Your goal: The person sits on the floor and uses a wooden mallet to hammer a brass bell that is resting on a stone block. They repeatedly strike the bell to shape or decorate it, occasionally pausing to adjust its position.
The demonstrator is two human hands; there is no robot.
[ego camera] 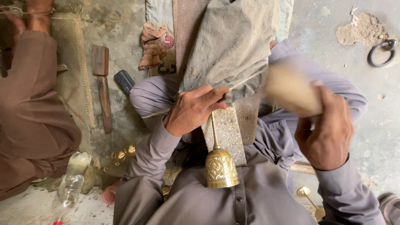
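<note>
My left hand [193, 109] grips the thin stem of a brass bell [221, 166], whose engraved cup hangs down toward my lap. The stem lies along a pale stone block [230, 133] set on a wooden plank [250, 116] between my knees. My right hand [327, 131] is raised to the right of the bell and holds a blurred tan wooden mallet [291, 89]. A grey cloth [231, 46] drapes over the plank's far end.
Another person in brown clothing [33, 108] sits at left. A wooden-handled tool [102, 79] and a dark handle [124, 81] lie on the floor. Small brass pieces [123, 155], a plastic bottle [71, 183], another brass piece [308, 198] and a metal ring [381, 52] lie around.
</note>
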